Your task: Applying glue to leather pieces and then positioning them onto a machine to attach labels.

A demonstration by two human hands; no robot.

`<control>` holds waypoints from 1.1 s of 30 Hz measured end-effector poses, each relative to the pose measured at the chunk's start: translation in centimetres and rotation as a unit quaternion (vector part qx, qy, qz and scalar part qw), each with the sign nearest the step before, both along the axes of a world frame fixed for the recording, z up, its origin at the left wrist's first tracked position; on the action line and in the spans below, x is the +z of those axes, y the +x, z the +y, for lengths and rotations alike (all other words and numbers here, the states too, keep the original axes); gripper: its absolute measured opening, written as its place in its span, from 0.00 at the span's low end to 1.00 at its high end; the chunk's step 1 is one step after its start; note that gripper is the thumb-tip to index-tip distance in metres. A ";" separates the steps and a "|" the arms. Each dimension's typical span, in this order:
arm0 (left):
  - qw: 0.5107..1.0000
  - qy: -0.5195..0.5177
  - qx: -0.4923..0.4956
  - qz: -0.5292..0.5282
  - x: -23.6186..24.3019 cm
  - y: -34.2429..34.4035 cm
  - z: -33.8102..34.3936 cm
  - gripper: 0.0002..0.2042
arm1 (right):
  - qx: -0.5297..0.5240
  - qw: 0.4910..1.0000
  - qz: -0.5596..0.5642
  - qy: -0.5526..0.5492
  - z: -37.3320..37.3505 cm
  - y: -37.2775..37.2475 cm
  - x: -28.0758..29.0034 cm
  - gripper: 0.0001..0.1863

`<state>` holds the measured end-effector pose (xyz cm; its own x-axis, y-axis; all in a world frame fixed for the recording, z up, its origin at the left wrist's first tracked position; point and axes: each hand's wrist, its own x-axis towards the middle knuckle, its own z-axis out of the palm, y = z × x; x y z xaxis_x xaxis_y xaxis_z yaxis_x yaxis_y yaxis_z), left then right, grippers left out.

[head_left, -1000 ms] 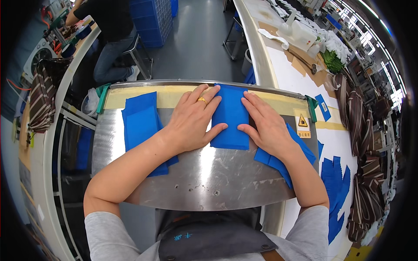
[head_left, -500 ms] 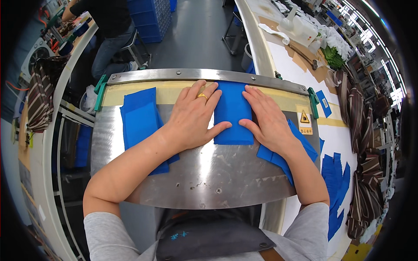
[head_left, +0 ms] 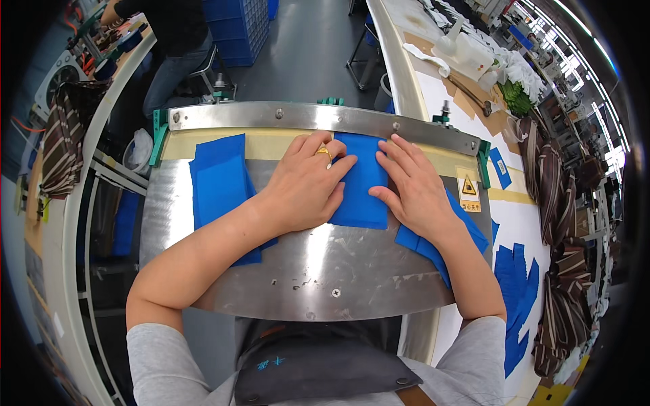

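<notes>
A blue folded fabric piece (head_left: 362,196) lies at the middle of a metal plate (head_left: 298,271), its far edge against a metal bar (head_left: 305,120). My left hand (head_left: 305,179) rests on its left side, fingers bent, the forefinger reaching onto the fabric and the thumb apart from it. At the right edge lies my right hand (head_left: 416,186), fingers stretched out and thumb on the fabric. A stack of blue fabric pieces (head_left: 220,179) lies left of my left forearm. More blue pieces (head_left: 467,220) lie partly hidden under my right forearm.
Green clamps (head_left: 159,135) flank the bar, and a yellow warning label (head_left: 468,189) sits at the plate's right. On the right table are blue strips (head_left: 518,291) and striped brown cloth (head_left: 565,304). A person (head_left: 172,47) sits at the far left near blue crates (head_left: 237,30).
The bar has shifted, and green fittings with bolts now show behind it. My left fingers have bent and the thumb has drawn back toward them. My right hand has barely moved.
</notes>
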<state>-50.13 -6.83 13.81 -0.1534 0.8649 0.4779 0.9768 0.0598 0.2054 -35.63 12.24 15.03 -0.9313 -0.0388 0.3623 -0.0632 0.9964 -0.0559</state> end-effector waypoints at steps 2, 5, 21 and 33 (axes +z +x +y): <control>0.999 -0.021 0.044 -0.010 0.6 0.9 0.1 0.17 | 0.021 0.999 0.014 0.042 0.3 0.2 0.5 0.27; 0.992 -0.101 -0.045 -0.066 1.4 0.8 0.1 0.13 | 0.007 0.994 -0.107 -0.039 0.1 0.9 1.4 0.23; 0.997 -0.071 0.038 -0.018 0.3 0.5 0.2 0.32 | -0.018 0.999 -0.035 -0.025 0.5 0.6 0.1 0.22; 0.995 -0.086 0.057 -0.019 -0.4 0.2 0.5 0.37 | -0.050 0.998 -0.028 -0.023 0.9 0.8 0.0 0.21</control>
